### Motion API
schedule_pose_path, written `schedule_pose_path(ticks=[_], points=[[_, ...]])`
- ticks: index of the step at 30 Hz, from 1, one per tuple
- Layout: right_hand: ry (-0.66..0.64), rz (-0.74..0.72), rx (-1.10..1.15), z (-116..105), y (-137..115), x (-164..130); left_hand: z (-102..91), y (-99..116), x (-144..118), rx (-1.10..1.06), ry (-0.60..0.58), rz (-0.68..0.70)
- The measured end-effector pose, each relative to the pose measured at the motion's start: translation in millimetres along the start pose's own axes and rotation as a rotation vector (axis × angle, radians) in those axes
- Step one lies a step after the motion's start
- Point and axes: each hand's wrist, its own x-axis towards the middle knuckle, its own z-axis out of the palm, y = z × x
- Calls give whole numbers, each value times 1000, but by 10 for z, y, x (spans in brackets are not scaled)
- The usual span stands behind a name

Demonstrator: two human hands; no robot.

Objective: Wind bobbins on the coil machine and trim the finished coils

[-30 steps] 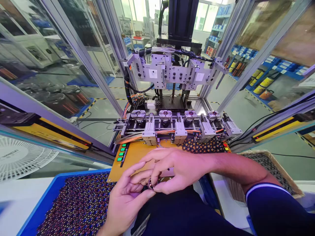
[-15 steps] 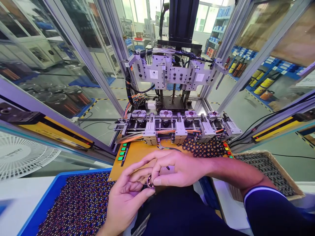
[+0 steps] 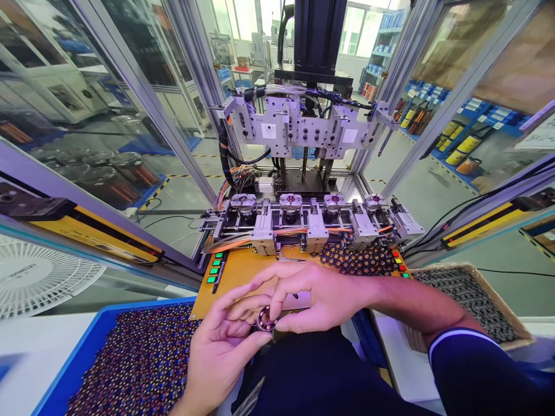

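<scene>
In front of my body, a small dark metal ring [image 3: 266,319] with copper-coloured spots around its inside is held upright between my hands. My left hand [image 3: 225,332] grips its lower left side between thumb and curled fingers. From the right, my right hand [image 3: 310,297] reaches across, its thumb at the ring's right edge and a fingertip by the opening. Part of the ring is hidden by the fingers. Beyond the hands stands a row of fixtures [image 3: 290,202] with round nests; some of them hold dark reddish round parts.
A blue tray [image 3: 82,342] full of small dark parts lies at left. Several dark round parts [image 3: 359,260] cover the orange panel's [image 3: 243,268] right side, near coloured buttons [image 3: 212,271]. A lined box [image 3: 477,283] of parts stands at right. Yellow light bars [image 3: 99,240] flank the opening.
My right thumb and fingers have shifted slightly off the ring's face, so more of the ring and its opening shows. My left hand keeps its hold.
</scene>
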Motion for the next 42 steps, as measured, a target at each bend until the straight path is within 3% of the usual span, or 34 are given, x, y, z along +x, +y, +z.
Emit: schedule_pose_path(ticks=[8, 13, 24, 33, 42], points=[[9, 8, -25, 15, -4, -26, 9, 4, -13, 34, 39, 44], [-32, -18, -30, 31, 23, -16, 29, 27, 45, 90, 49, 181], [-133, -22, -111, 9, -43, 10, 11, 107, 85, 204, -18, 258], [-224, 9, -146, -33, -76, 52, -74, 106, 72, 523, -107, 505], [-181, 10, -277, 31, -63, 15, -69, 129, 43, 641, -40, 548]])
